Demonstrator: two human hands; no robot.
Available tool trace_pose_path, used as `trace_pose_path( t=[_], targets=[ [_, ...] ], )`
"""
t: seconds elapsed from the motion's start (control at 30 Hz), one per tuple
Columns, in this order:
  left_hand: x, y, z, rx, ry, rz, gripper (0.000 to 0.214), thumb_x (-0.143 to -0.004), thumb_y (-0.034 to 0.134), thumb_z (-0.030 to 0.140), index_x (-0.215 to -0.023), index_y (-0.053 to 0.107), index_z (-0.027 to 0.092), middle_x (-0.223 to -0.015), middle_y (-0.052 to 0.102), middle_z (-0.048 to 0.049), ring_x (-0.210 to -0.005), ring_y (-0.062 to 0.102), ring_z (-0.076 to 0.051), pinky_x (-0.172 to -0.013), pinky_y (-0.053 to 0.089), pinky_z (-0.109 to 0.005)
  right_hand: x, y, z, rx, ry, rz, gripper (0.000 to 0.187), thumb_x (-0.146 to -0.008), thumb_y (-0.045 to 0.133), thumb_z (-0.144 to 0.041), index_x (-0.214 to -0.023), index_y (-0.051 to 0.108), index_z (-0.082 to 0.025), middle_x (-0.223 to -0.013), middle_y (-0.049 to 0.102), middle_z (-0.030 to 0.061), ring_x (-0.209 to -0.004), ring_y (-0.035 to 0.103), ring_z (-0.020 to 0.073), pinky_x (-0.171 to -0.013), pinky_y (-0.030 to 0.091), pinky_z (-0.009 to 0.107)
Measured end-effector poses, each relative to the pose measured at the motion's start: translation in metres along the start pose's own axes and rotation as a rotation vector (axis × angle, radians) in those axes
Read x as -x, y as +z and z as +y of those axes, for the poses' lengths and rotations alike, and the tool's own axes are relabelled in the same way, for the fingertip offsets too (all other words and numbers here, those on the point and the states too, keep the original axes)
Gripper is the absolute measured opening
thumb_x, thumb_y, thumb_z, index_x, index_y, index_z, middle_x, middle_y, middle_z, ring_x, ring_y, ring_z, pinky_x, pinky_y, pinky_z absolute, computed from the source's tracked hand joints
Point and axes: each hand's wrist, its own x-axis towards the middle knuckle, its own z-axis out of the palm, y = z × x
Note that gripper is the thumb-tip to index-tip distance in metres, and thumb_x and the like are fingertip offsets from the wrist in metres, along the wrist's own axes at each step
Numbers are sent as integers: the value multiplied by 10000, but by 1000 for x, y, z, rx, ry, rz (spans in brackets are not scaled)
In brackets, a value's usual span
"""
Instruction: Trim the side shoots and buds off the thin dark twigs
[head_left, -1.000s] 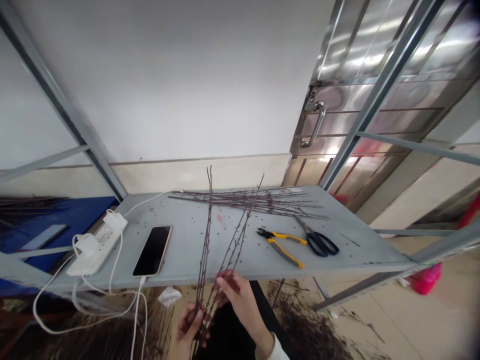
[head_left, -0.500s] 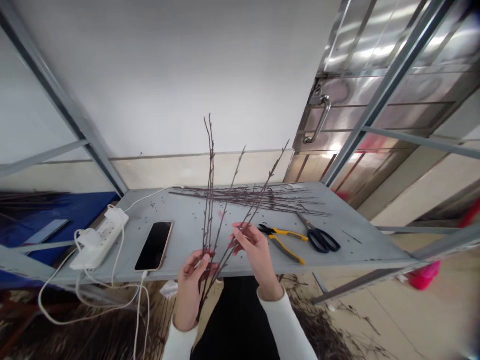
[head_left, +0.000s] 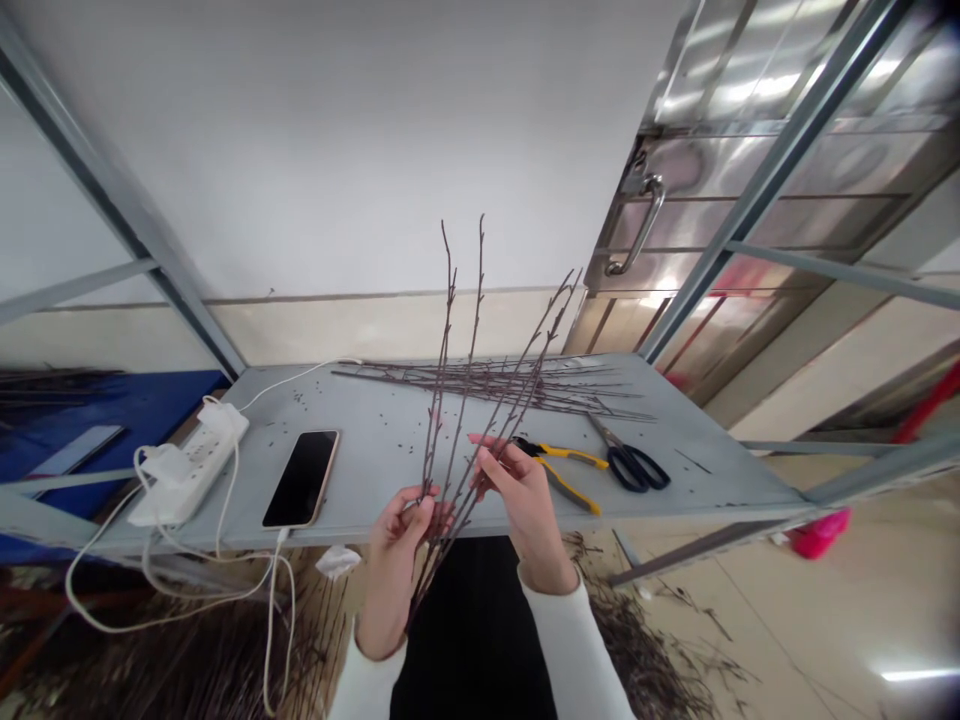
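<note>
A thin, dark, branched twig [head_left: 456, 380] stands upright in front of me, its tips reaching up past the table's far edge. My left hand [head_left: 396, 560] pinches its lower stems, fingers closed. Just to the right and a little higher, my right hand [head_left: 525, 500] pinches one of the side shoots. Both hands hover over the near edge of the grey metal table [head_left: 375, 455]. A pile of similar twigs [head_left: 517, 388] lies flat across the back of the table.
Yellow-handled cutters [head_left: 566, 470] and black scissors [head_left: 628, 462] lie right of my hands. A phone [head_left: 301, 478] on a white cable and a white power strip [head_left: 187, 462] lie at left. Twig cuttings [head_left: 637, 650] litter the floor. Metal frame struts stand at both sides.
Both hands rose from below the table edge with the twig, which now stands higher. The right hand shifted along the side shoots, and the stems drew closer together.
</note>
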Motion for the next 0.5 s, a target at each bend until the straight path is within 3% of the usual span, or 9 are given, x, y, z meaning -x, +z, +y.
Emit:
trace_pose_path(
  t=[0.5],
  targets=[
    [4, -3, -7, 82, -51, 5, 289, -618, 803, 294, -829, 661, 157, -753, 733, -18, -689, 681, -151, -681, 522, -224, 9, -4, -6, -26, -9, -42, 263, -741, 686, -418, -805, 660, -164, -610, 596, -22, -480, 530, 92, -463, 487, 229]
  ],
)
